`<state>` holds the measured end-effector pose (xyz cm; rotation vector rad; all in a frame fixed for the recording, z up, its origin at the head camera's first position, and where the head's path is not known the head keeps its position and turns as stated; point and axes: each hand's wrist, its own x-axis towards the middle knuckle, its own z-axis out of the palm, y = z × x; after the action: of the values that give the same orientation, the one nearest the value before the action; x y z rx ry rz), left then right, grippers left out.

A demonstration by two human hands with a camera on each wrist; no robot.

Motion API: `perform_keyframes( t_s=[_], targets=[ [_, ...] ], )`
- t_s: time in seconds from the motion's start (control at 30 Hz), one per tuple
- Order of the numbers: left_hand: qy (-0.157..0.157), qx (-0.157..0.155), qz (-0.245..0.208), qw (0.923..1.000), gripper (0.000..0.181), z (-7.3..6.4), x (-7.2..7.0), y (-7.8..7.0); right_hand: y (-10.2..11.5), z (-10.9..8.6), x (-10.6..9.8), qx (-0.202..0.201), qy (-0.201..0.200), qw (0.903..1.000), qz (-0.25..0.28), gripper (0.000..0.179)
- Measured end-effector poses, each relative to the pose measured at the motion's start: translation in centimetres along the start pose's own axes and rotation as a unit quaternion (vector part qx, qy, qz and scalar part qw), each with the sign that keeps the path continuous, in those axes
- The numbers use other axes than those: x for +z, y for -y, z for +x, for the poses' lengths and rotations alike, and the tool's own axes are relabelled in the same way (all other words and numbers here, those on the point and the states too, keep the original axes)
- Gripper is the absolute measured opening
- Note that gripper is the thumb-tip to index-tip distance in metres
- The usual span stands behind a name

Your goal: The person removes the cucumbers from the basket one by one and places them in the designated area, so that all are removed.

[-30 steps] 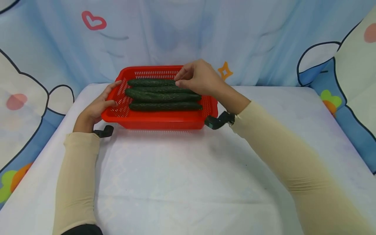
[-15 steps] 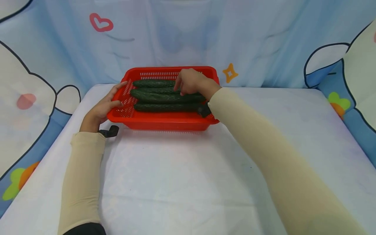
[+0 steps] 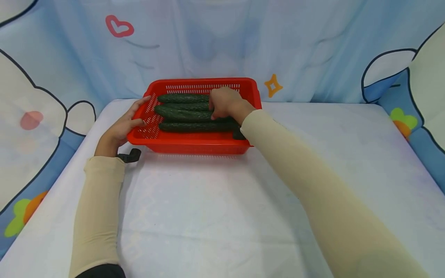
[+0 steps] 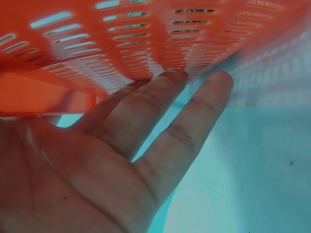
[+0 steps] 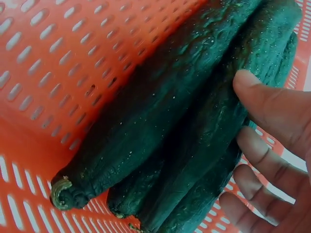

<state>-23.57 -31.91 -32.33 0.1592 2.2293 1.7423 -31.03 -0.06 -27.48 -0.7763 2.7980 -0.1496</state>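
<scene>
Several dark green cucumbers lie side by side in a shallow red plastic basket (image 3: 187,148). My right hand (image 3: 226,102) reaches over their right half and holds the thick cucumber (image 3: 182,114) second from the front. In the right wrist view its thumb lies on that cucumber (image 5: 209,114), fingers bent along the far side. The frontmost cucumber (image 3: 194,127) lies beside it; two more (image 3: 182,98) are behind, partly hidden by the hand. At the basket's left end my left hand (image 3: 118,129) holds the rim; in the left wrist view several fingers (image 4: 182,133) extend under the slotted wall.
A white cloth (image 3: 208,204) covers the table under the basket. Behind the basket hangs a light blue printed curtain (image 3: 295,46). A small black wrist camera (image 3: 130,155) sits at the left cuff.
My right hand has come down from above the cucumbers and shifted slightly nearer, onto the second from the front. The left hand stays on the basket; the head view has shifted slightly.
</scene>
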Motion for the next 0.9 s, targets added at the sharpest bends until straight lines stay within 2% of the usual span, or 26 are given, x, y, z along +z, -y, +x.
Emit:
perform_keyframes(
  t_s=[0.5,0.73,0.9],
  targets=[
    [-0.004,-0.014,-0.003,0.9999,0.080,-0.59,-0.26,-0.39,0.38,-0.10,0.29,0.006,0.012,0.9998,-0.014,0.049],
    [-0.004,-0.008,0.000,1.0000,0.080,-0.57,-0.24,-0.33,0.24,-0.07,0.40,0.002,0.005,0.9997,-0.025,0.043],
    [-0.005,-0.008,-0.002,1.0000,0.080,-0.59,-0.12,-0.40,0.39,-0.12,0.36,0.014,0.004,0.9996,-0.024,0.039]
  ],
)
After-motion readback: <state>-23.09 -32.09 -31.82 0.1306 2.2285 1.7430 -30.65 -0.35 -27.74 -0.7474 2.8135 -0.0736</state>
